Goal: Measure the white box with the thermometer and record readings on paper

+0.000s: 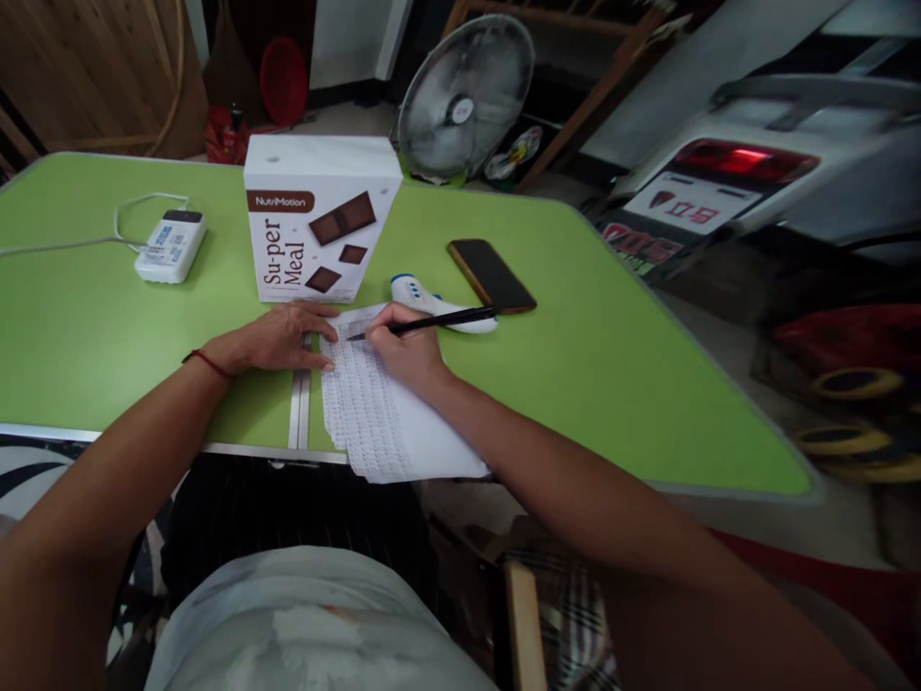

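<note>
My right hand (409, 347) grips a black pen (446, 320), its tip on a sheet of paper (438, 446) near the top. Rows of small handwriting cover the left part of the sheet, whose lower end hangs over the table's front edge. My left hand (292, 336) lies with fingers spread, its fingertips on the paper's upper left edge. Just behind both hands stands a white NutriMotion box (288, 259) printed with brown bars. A white thermometer gun (471, 324) lies beyond my right hand, partly hidden by the hand and pen.
On the green table (619, 384) lie a dark phone (493, 275) at the right and a white device (171, 248) with a cable at the left. Past the table stand a fan (464, 110) and a white vehicle with a red tail light (744, 161).
</note>
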The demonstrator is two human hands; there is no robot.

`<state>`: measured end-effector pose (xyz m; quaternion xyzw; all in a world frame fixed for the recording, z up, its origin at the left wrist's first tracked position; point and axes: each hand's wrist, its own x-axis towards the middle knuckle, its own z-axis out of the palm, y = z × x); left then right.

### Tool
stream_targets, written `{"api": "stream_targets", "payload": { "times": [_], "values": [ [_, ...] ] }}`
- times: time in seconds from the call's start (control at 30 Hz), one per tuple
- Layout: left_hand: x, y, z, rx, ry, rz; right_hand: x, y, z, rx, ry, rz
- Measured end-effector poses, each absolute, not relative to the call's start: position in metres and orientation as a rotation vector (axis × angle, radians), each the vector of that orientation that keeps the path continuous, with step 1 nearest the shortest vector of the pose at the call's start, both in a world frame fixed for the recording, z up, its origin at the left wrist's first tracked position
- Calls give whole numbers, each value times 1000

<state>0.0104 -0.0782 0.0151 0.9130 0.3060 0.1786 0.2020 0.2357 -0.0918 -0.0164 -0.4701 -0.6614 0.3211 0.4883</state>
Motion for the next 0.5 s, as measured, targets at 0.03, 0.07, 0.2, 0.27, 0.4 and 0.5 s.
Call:
{"api": "stream_targets", "payload": {
  "times": [0.03,0.07,0.2,0.27,0.4,0.5],
  "values": [
    [10,-78,15,2548,850,505,236,-92,-16,-1138,-1609,788],
    [10,-78,15,2546,847,509,235,-92,-16,-1131,-1616,795],
    [10,-77,14,2539,843,502,235,-94,-14,-1128,-1641,814],
    [10,-77,15,2539,839,502,235,-94,-12,-1132,-1648,829],
    [9,-78,16,2534,808,505,235,-96,-9,-1130,-1667,866],
    [10,-78,17,2529,810,483,234,-96,-8,-1141,-1654,887]
  ]
}}
